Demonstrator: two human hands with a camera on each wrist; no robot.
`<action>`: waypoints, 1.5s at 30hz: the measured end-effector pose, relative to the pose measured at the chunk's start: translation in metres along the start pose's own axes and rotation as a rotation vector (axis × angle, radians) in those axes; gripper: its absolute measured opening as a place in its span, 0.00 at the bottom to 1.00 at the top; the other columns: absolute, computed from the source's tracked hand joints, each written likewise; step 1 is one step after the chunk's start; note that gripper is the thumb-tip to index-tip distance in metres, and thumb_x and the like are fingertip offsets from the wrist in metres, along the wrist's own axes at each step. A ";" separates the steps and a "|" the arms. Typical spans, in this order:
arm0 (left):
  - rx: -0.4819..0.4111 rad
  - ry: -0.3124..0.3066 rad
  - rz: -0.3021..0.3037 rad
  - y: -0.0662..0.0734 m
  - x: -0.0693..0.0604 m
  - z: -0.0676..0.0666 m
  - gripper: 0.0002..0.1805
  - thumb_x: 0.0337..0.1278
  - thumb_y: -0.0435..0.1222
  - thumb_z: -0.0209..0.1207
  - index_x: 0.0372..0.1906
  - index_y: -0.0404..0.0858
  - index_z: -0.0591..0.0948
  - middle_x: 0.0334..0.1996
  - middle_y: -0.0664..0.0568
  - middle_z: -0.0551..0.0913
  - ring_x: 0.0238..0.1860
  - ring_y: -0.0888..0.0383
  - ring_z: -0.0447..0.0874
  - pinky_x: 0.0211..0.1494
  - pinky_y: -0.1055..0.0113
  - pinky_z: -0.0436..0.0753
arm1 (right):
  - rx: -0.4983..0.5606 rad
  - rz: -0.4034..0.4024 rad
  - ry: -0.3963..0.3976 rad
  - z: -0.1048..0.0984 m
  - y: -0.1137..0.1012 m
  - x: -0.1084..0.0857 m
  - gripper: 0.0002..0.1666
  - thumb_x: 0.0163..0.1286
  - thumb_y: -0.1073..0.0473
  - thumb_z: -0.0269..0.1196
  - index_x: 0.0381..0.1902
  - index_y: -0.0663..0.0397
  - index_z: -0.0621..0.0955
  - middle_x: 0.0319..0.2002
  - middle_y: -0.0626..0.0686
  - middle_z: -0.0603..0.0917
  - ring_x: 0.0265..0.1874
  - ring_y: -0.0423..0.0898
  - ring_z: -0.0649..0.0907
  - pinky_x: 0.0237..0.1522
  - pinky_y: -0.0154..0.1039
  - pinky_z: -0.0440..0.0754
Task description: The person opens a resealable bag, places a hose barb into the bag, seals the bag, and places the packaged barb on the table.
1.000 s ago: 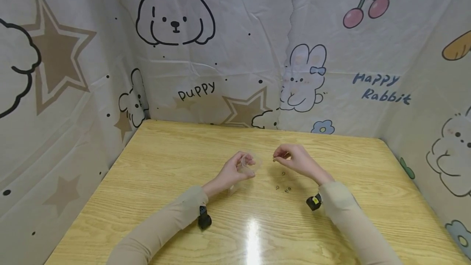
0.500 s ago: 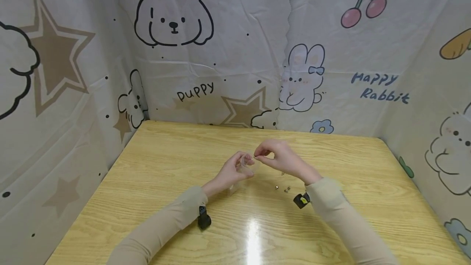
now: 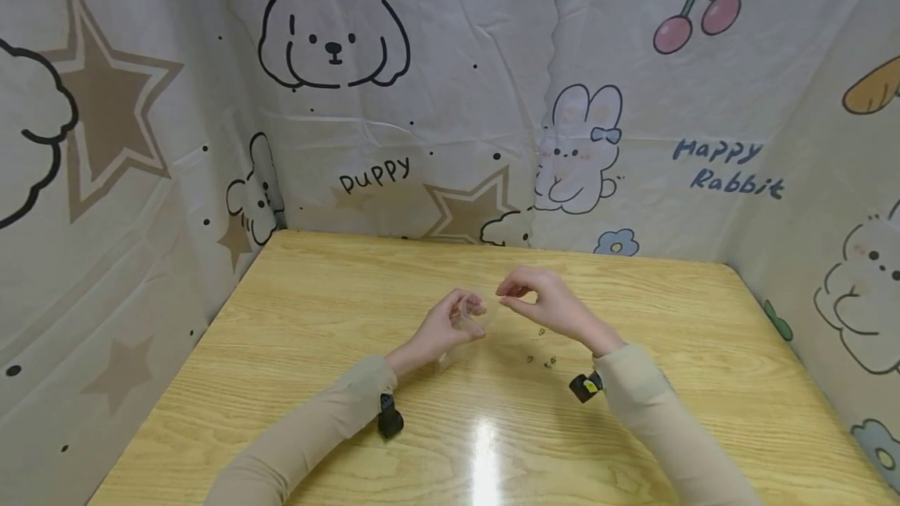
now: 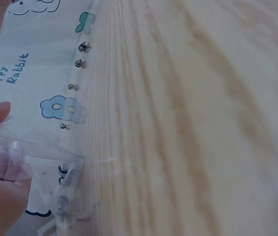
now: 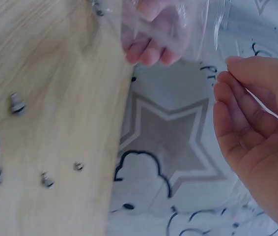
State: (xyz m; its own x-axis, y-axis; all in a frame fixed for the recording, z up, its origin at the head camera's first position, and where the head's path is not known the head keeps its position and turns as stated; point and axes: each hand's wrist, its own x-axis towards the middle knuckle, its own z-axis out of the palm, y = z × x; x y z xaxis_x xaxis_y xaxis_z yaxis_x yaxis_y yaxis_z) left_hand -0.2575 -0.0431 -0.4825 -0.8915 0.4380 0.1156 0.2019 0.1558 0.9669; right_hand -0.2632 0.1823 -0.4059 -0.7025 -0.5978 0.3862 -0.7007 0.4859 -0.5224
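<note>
Bag [image 5: 200, 29] is clear thin plastic: glossy, creased, highlights along the folds. Small parts [image 5: 17, 104] look metal, silvery and shiny; fine finish too blurred to read. Counter [image 3: 316, 279] is wood-look, visible grain, smooth, semi-gloss, throws back one bright streak; real wood or laminate, can't tell. Backdrop [image 3: 450, 45]: cloth by the look, wrinkled, mostly matt. Sleeves [image 3: 316, 432]: soft cloth, matt. Wrist cams [image 3: 391, 422]: plastic-looking.

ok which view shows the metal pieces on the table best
The right wrist view: the metal pieces look largest and separate there. The left wrist view shows them smaller, nearly lined up; the head view, only tiny specks.
</note>
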 end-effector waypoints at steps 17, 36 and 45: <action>0.013 0.021 -0.005 -0.001 0.000 0.001 0.28 0.55 0.27 0.67 0.61 0.34 0.72 0.57 0.40 0.81 0.63 0.44 0.77 0.76 0.43 0.65 | -0.028 0.259 -0.127 0.002 0.061 -0.048 0.07 0.64 0.69 0.66 0.41 0.64 0.85 0.38 0.58 0.88 0.35 0.40 0.83 0.39 0.34 0.85; 0.009 0.026 0.002 -0.002 0.000 0.000 0.27 0.55 0.27 0.68 0.59 0.35 0.73 0.56 0.39 0.81 0.63 0.45 0.78 0.77 0.44 0.66 | -0.068 0.355 -0.188 0.010 0.081 -0.062 0.06 0.63 0.66 0.67 0.38 0.54 0.85 0.34 0.49 0.86 0.33 0.35 0.80 0.37 0.28 0.81; 0.006 0.035 0.003 -0.004 0.000 0.001 0.27 0.55 0.27 0.68 0.59 0.35 0.73 0.55 0.40 0.81 0.62 0.45 0.77 0.76 0.44 0.66 | -0.095 0.337 -0.179 0.012 0.083 -0.062 0.03 0.64 0.65 0.67 0.35 0.53 0.85 0.33 0.47 0.85 0.31 0.34 0.78 0.34 0.28 0.79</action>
State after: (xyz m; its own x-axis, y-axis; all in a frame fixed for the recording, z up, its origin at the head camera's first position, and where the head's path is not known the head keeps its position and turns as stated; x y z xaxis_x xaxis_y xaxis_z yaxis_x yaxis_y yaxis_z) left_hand -0.2583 -0.0429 -0.4860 -0.9044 0.4075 0.1263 0.2069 0.1599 0.9652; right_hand -0.2764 0.2523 -0.4820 -0.8682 -0.4923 0.0622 -0.4490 0.7259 -0.5210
